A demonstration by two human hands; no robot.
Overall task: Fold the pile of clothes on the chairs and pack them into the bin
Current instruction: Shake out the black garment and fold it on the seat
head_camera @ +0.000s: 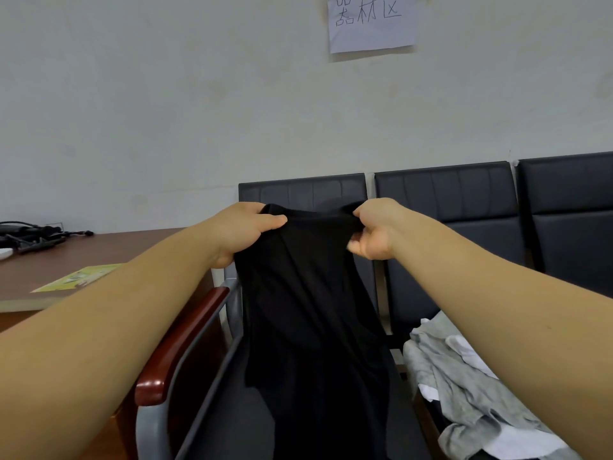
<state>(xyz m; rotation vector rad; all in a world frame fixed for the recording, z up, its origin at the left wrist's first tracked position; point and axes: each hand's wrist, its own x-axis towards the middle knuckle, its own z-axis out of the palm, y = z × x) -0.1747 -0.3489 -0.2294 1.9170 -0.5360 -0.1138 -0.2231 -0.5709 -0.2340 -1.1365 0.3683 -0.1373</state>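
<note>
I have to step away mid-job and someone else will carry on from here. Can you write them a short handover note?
The left hand grips one top corner of the black garment; the right hand grips the other.
The garment hangs unfolded, held up in front of the end chair.
The grey and white clothes lie in a loose pile on the next chair to the right.
The bin is not in view.
Done: no folded item shows.
Left: fold the black garment, fold the pile, pack everything into the bin.
</note>
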